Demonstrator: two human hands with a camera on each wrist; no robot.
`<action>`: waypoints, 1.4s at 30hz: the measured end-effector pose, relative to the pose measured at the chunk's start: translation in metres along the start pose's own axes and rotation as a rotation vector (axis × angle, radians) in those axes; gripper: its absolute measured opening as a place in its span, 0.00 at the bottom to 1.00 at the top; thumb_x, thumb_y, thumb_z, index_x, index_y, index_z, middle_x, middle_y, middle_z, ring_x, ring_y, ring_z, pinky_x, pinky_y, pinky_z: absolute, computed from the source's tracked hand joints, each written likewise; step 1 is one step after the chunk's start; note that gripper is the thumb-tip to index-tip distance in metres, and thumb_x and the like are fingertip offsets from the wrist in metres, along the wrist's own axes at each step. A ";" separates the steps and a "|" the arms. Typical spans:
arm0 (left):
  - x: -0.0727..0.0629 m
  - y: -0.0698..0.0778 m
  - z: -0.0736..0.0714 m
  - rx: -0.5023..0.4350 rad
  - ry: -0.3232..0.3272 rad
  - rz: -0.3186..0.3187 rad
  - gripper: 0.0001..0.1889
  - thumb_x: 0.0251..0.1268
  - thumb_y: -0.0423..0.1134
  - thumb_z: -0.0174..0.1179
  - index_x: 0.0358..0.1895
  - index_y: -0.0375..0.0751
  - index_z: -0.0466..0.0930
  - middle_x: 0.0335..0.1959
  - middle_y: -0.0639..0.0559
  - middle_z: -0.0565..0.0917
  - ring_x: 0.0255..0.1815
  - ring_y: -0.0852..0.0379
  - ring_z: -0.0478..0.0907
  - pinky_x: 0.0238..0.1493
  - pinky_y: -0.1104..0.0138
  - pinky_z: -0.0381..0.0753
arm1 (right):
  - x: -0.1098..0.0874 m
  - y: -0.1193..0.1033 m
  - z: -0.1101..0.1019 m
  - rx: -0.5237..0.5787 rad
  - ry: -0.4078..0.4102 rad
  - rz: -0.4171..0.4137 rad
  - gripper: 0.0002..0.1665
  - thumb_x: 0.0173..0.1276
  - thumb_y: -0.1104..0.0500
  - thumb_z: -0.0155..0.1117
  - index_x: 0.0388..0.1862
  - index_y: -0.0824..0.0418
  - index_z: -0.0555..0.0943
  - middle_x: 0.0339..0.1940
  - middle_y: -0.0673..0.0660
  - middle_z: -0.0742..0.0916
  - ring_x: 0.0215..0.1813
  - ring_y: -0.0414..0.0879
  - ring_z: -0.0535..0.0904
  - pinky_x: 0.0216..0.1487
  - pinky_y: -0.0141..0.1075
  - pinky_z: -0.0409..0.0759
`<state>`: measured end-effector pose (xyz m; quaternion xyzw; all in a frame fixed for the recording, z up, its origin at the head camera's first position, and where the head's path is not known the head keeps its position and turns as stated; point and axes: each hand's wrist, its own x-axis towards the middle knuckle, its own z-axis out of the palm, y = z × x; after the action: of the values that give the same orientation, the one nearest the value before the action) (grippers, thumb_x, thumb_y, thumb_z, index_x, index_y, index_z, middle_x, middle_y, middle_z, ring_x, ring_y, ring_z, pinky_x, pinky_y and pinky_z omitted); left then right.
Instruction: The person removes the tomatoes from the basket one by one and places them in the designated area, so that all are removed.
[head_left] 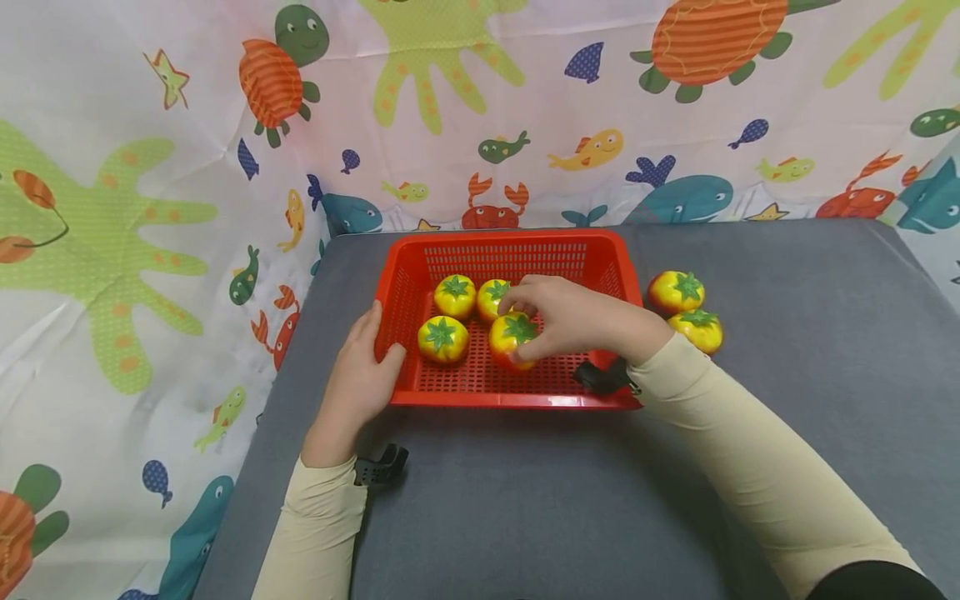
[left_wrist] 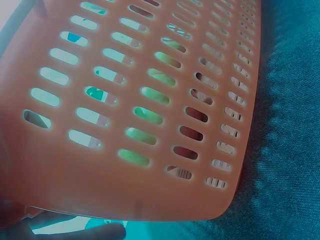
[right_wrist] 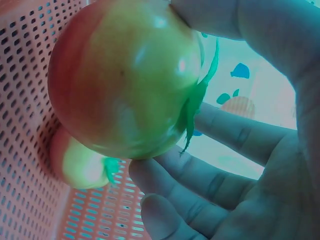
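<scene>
A red plastic basket (head_left: 517,401) holds several yellow-and-red tomatoes with green leafy tops, among them a front-left tomato (head_left: 443,340) and a back-left tomato (head_left: 454,297). My right hand (head_left: 573,317) reaches over the basket from the right. Its thumb and fingers grip a tomato (right_wrist: 130,80), which shows large in the right wrist view above another tomato (right_wrist: 82,162). My left hand (head_left: 360,371) grips the basket's left rim, thumb on the inner side. The left wrist view shows mostly the slotted basket wall (left_wrist: 135,185); that hand's fingers are largely hidden there.
Two more tomatoes, a rear one (head_left: 675,292) and a nearer one (head_left: 697,331), sit on the grey tabletop (head_left: 517,500) just right of the basket. A white curtain (head_left: 450,150) printed with sea animals hangs behind and along the left.
</scene>
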<state>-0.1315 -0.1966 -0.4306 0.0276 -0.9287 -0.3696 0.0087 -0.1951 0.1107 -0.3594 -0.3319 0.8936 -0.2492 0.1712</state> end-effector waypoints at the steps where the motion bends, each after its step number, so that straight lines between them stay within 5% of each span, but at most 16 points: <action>1: 0.000 0.000 0.000 0.000 0.000 0.002 0.43 0.74 0.45 0.55 0.87 0.51 0.45 0.84 0.44 0.58 0.72 0.38 0.71 0.61 0.40 0.80 | -0.002 -0.001 -0.001 -0.003 0.005 0.001 0.33 0.56 0.46 0.80 0.61 0.52 0.83 0.54 0.51 0.83 0.55 0.49 0.79 0.58 0.47 0.83; 20: 0.000 0.003 -0.002 0.013 -0.001 0.006 0.42 0.74 0.45 0.53 0.87 0.50 0.45 0.84 0.43 0.58 0.73 0.37 0.69 0.66 0.38 0.77 | -0.053 0.007 -0.027 -0.078 0.142 0.078 0.32 0.57 0.46 0.79 0.61 0.53 0.84 0.55 0.52 0.84 0.55 0.51 0.79 0.56 0.51 0.83; 42: -0.002 0.001 0.002 -0.022 -0.007 -0.017 0.43 0.75 0.46 0.55 0.87 0.55 0.44 0.85 0.46 0.57 0.66 0.38 0.75 0.54 0.44 0.86 | -0.115 0.028 -0.042 -0.021 0.287 0.233 0.33 0.55 0.50 0.83 0.59 0.57 0.84 0.51 0.57 0.83 0.53 0.54 0.78 0.42 0.47 0.88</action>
<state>-0.1295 -0.1945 -0.4310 0.0343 -0.9244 -0.3799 0.0027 -0.1464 0.2208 -0.3243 -0.1889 0.9438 -0.2631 0.0659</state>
